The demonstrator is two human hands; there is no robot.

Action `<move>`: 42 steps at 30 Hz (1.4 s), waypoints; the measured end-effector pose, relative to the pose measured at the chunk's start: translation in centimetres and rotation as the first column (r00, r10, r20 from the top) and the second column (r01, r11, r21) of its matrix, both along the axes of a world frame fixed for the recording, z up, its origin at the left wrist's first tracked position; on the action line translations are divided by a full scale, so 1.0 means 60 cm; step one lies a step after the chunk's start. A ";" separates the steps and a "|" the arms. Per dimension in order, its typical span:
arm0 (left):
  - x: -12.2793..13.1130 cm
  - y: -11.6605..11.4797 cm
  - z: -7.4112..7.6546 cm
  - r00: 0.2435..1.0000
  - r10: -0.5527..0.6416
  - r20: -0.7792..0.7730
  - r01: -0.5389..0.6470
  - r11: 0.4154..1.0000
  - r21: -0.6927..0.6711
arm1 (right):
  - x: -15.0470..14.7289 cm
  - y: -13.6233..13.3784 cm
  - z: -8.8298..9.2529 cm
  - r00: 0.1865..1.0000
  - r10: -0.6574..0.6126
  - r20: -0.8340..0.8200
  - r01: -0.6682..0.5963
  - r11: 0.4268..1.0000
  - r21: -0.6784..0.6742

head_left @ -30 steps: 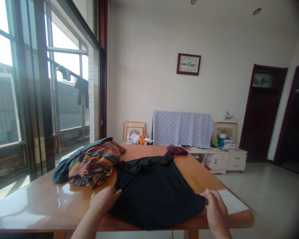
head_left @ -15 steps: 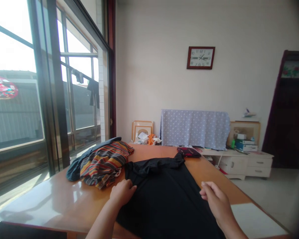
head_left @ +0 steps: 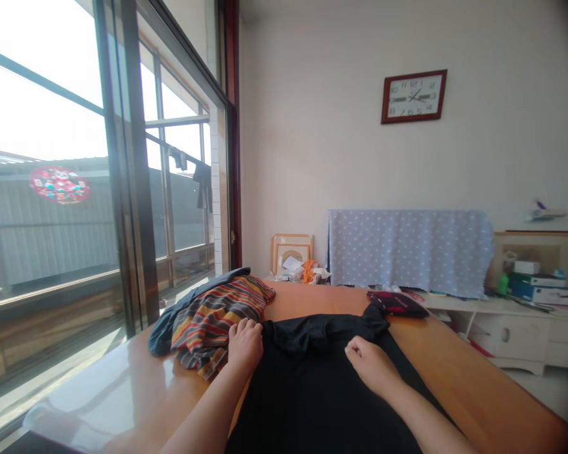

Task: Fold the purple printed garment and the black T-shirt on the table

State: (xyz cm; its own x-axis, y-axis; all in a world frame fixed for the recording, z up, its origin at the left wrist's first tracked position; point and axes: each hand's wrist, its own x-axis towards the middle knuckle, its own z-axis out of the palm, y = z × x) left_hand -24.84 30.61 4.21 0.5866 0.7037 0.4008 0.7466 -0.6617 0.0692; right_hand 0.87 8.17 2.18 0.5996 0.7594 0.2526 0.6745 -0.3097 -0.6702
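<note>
A black shirt lies spread on the orange wooden table, its collar area bunched at the far end. My left hand rests at the shirt's left shoulder edge, beside a striped multicoloured garment, with its fingers curled. My right hand sits on the shirt's right side as a loose fist. Whether either hand pinches cloth is hidden. Under the striped garment's left side lies a dark blue garment.
A dark red pouch lies at the table's far end. Behind stand a polka-dot cloth, picture frames and a white cabinet holding boxes. A tall window runs along the left, and the table's right edge is close to the floor.
Both hands have moved forward along the shirt towards the collar, and their open fingers have curled. The view has turned left, so the room appears shifted right.
</note>
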 end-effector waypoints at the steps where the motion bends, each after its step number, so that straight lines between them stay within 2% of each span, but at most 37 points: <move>1: 0.001 0.011 -0.004 1.000 0.000 -0.017 0.000 1.000 0.027 | 0.006 0.013 -0.008 0.999 -0.017 0.038 0.018 0.999 -0.030; 6: 0.005 0.069 -0.021 0.990 -0.036 -0.134 0.051 0.993 0.109 | 0.020 0.042 -0.066 0.990 -0.030 0.137 0.049 0.990 -0.135; 10: -0.005 0.114 -0.047 0.976 -0.040 -0.215 0.060 0.994 0.088 | 0.021 0.039 -0.096 0.985 -0.041 0.167 0.067 0.985 -0.157; 13: -0.019 0.145 -0.071 0.977 0.001 -0.214 0.014 0.997 0.071 | 0.025 0.039 -0.101 0.985 -0.020 0.169 0.047 0.986 -0.160; 16: -0.031 0.169 -0.083 0.978 0.010 -0.207 0.008 0.996 0.088 | 0.029 0.040 -0.102 0.985 -0.022 0.174 0.050 0.986 -0.160; 23: -0.055 0.203 -0.071 0.967 0.052 -0.249 -0.017 0.990 0.142 | 0.028 0.035 -0.098 0.989 -0.018 0.146 0.040 0.987 -0.153; 27: -0.058 0.212 -0.062 0.958 0.118 -0.261 -0.087 0.988 0.126 | 0.026 0.034 -0.089 0.991 -0.030 0.127 0.048 0.989 -0.140; 30: -0.043 0.199 -0.042 0.957 0.140 -0.253 -0.117 0.988 0.105 | 0.024 0.034 -0.082 0.993 -0.039 0.112 0.053 0.990 -0.128; 32: -0.021 0.176 -0.019 0.965 0.114 -0.237 -0.089 0.989 0.115 | 0.023 0.035 -0.079 0.992 -0.049 0.113 0.063 0.990 -0.123; 34: 0.008 0.142 0.006 0.988 0.042 -0.145 -0.026 0.993 0.111 | 0.022 0.036 -0.078 0.992 -0.056 0.115 0.069 0.991 -0.119; 37: 0.059 0.079 0.029 0.989 -0.112 -0.094 0.102 0.989 -0.106 | 0.023 0.039 -0.079 0.993 -0.055 0.107 0.067 0.992 -0.109; 39: 0.092 0.040 0.026 0.962 -0.259 -0.085 0.226 0.933 -0.280 | 0.024 0.039 -0.081 0.994 -0.057 0.095 0.067 0.992 -0.106; 42: 0.135 0.006 -0.001 0.939 -0.331 -0.092 0.280 0.893 -0.353 | 0.025 0.039 -0.082 0.995 -0.059 0.077 0.066 0.994 -0.090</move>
State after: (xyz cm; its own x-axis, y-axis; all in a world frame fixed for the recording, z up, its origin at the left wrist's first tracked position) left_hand -16.75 30.97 4.13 0.8277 0.5568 0.0705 0.5297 -0.8165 0.2295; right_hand 2.37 10.48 -2.74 0.6292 0.7430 0.2282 0.6983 -0.4115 -0.5857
